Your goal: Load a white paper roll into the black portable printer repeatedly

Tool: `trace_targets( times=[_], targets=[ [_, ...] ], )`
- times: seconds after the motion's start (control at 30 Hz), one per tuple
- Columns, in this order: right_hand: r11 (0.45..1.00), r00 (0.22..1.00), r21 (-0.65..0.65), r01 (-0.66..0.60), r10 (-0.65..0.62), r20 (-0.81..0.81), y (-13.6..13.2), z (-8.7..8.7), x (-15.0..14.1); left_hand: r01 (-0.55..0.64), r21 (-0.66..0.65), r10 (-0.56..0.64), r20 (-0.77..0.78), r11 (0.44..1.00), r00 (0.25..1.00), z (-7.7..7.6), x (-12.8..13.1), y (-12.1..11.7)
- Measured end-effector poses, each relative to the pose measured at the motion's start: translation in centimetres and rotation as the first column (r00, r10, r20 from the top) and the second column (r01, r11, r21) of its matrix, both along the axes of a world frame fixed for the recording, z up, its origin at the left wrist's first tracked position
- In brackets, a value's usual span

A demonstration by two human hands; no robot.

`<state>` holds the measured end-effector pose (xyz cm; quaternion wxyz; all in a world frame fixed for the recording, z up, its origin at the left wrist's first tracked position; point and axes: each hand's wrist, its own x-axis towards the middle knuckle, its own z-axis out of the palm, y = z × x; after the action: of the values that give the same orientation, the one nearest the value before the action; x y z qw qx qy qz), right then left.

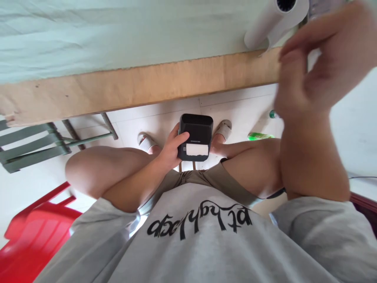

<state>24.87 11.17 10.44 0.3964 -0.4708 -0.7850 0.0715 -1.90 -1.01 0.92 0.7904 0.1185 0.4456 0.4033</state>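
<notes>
We held the black box (196,127) in our left hand (172,148), between our knees, white paper (196,149) on its front. Our right hand (321,70) was up near the roll (260,29) on the desk (176,84); we could not tell if it held anything.

- Landmark = tbl (165,87): bare wood edge, pale green cloth (118,35) on top, some wrinkles.
- Under/near tbl: wht tile floor (132,124), thin joint lines, soft shadows.
- L end of tbl, just below edge: dk green slatted seat (32,145) w/ metal legs.
- Farther below tbl, L: red plastic chair (38,239), partly cut off.
- Below tbl, far R: dk red item (365,212), type unclear.
- Light: bright, diffuse.
</notes>
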Motion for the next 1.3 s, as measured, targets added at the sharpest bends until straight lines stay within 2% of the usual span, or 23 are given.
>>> trace_targets(
  times=[0.03, 0.13, 0.2, 0.23, 0.33, 0.4, 0.6, 0.73, 0.8, 0.87, 1.03, 1.17, 1.3],
  targets=[
    [0.986, 0.993, 0.122, -0.110, 0.104, 0.060, -1.0, 0.1, -2.3, -0.002, -0.003, 0.003, 0.040, 1.000, 0.999, 0.1, 0.0, 0.0],
    [0.959, 0.954, 0.057, -0.277, 0.268, 0.136, -3.2, -0.1, -6.3, -0.060, -0.047, 0.065, 0.100, 0.997, 0.993, 0.4, -0.1, 0.2],
    [0.948, 0.911, -0.088, -0.307, 0.320, 0.261, -4.0, -0.6, -7.3, -0.132, -0.106, 0.138, 0.050, 0.986, 0.989, 0.4, -0.2, 0.4],
    [0.933, 0.872, -0.203, -0.299, 0.353, 0.339, -4.3, -0.8, -7.6, -0.160, -0.131, 0.163, 0.020, 0.979, 0.986, 0.4, -0.2, 0.5],
    [0.826, 0.761, -0.521, -0.215, 0.476, 0.441, -4.8, -1.4, -8.2, -0.156, -0.156, 0.161, 0.017, 0.975, 0.987, 0.3, -0.4, 0.5],
    [0.770, 0.746, -0.607, -0.196, 0.519, 0.418, -5.2, -1.5, -8.6, -0.138, -0.128, 0.142, 0.020, 0.982, 0.990, 0.2, -0.6, 0.3],
    [0.718, 0.736, -0.683, -0.133, 0.533, 0.418, -6.7, -1.5, -9.9, -0.104, -0.018, 0.105, 0.008, 0.994, 0.994, -0.2, -1.1, -0.6],
    [0.708, 0.721, -0.702, -0.078, 0.526, 0.451, -8.4, -1.9, -9.7, -0.025, -0.025, 0.026, 0.057, 0.999, 0.998, -0.6, -1.2, -1.3],
    [0.715, 0.729, -0.695, -0.076, 0.515, 0.450, -9.1, -2.5, -9.2, -0.003, -0.035, 0.005, 0.071, 0.999, 0.997, -0.8, -1.0, -1.7],
    [0.697, 0.743, -0.713, -0.077, 0.517, 0.425, -9.6, -3.3, -8.7, 0.020, -0.052, -0.016, 0.087, 0.998, 0.996, -1.0, -0.8, -2.1],
    [0.656, 0.778, -0.753, -0.052, 0.499, 0.381, -9.5, -4.5, -8.8, 0.038, -0.063, -0.032, 0.101, 0.997, 0.994, -1.7, -0.5, -2.2],
    [0.621, 0.805, -0.782, -0.053, 0.490, 0.335, -8.8, -4.6, -9.1, 0.014, -0.046, -0.010, 0.092, 0.999, 0.996, -1.9, -0.4, -1.8],
    [0.622, 0.823, -0.780, -0.067, 0.477, 0.310, -8.8, -4.4, -8.8, 0.021, -0.052, -0.019, 0.053, 0.998, 0.998, -1.8, -0.1, -1.6]
  ],
)
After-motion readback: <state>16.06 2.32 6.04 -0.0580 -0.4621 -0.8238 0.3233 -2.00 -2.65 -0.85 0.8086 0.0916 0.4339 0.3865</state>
